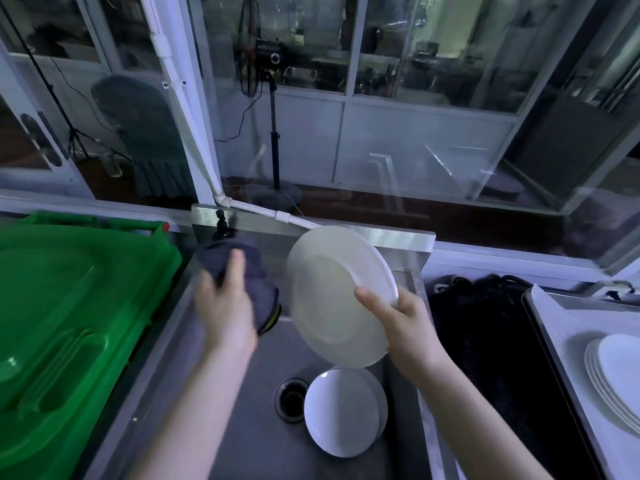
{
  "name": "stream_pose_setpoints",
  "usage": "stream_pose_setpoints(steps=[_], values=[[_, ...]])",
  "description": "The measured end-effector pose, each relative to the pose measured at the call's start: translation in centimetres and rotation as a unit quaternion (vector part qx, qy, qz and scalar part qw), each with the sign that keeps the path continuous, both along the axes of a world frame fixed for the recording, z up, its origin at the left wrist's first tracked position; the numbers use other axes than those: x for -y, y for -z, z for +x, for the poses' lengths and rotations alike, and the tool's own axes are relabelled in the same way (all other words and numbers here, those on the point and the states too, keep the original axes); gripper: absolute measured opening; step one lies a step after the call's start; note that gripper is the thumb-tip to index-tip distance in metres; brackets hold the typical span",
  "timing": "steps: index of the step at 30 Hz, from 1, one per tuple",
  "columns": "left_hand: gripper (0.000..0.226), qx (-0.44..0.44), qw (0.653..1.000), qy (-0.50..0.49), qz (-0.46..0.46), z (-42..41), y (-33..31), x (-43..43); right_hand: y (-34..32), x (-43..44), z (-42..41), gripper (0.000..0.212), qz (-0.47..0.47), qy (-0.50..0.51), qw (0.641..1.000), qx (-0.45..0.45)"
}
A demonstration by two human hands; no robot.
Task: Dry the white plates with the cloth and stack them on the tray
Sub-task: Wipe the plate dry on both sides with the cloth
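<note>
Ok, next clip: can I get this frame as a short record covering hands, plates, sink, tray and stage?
left hand: grips grey cloth
right hand: holds white plate by its rim, tilted above the sink
cloth vs plate: side by side; contact unclear
in sink: at least two more plates leaning beside the drain
tray: on the right, bearing a stack of plates
left of sink: green bin
stage: held plate not yet on the tray
</note>
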State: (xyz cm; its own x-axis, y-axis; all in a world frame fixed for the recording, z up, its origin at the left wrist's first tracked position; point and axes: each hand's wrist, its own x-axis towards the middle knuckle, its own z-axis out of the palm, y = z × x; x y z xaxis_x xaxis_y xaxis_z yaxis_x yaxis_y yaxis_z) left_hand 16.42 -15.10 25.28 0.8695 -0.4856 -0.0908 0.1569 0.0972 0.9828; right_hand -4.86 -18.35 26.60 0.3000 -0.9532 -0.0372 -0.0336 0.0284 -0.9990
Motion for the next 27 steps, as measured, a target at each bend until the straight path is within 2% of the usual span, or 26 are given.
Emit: stream_pose_setpoints(steps=[3,5,7,9,13,14,15,18,19,21,23,25,27], values=[[0.028,0.169,0.982,0.085,-0.012,-4.4,-0.4,-0.1,0.6,-0.7,2.0,0.018,-0.018,-0.001,1.0,0.005],[0.032,0.252,0.955,0.157,0.002,-5.8,-0.3,0.0,0.4,-1.0,3.1,0.024,-0.029,0.015,0.999,0.004],[0.04,0.301,0.928,0.218,-0.008,-6.3,-0.4,0.3,0.0,-0.9,3.6,0.04,-0.028,0.035,0.999,0.012],[0.049,0.321,0.909,0.258,-0.061,-6.4,-0.5,0.2,-0.6,-0.8,4.0,0.051,-0.044,0.048,0.998,0.015],[0.047,0.465,0.838,0.262,-0.112,-7.2,0.3,-0.2,-0.6,-0.9,4.2,0.046,-0.045,0.066,0.997,0.024],[0.046,0.47,0.835,0.262,-0.113,-7.0,0.4,0.0,-0.5,-1.3,4.2,0.047,-0.04,0.067,0.997,0.028],[0.045,0.446,0.85,0.263,-0.098,-6.6,0.3,0.4,-0.4,-1.6,4.2,0.053,-0.043,0.072,0.996,0.023],[0.039,0.28,0.935,0.217,0.005,-4.6,0.1,1.7,-0.4,-2.7,4.1,0.075,-0.079,0.069,0.994,0.0],[0.034,0.245,0.947,0.206,0.017,-4.3,0.5,1.8,-0.5,-2.7,4.0,0.077,-0.085,0.067,0.994,-0.006],[0.032,0.282,0.934,0.218,0.005,-4.8,0.6,0.8,-0.8,-2.0,3.8,0.074,-0.068,0.079,0.995,-0.008],[0.043,0.37,0.889,0.261,-0.062,-6.4,0.7,-0.4,-0.9,-1.2,3.8,0.057,-0.06,0.09,0.994,-0.006],[0.044,0.453,0.842,0.269,-0.114,-7.6,1.0,-0.7,-0.8,-0.5,3.7,0.043,-0.066,0.087,0.994,-0.01],[0.044,0.474,0.83,0.268,-0.121,-7.6,0.5,0.0,-0.7,-0.4,3.4,0.04,-0.057,0.071,0.996,-0.007]])
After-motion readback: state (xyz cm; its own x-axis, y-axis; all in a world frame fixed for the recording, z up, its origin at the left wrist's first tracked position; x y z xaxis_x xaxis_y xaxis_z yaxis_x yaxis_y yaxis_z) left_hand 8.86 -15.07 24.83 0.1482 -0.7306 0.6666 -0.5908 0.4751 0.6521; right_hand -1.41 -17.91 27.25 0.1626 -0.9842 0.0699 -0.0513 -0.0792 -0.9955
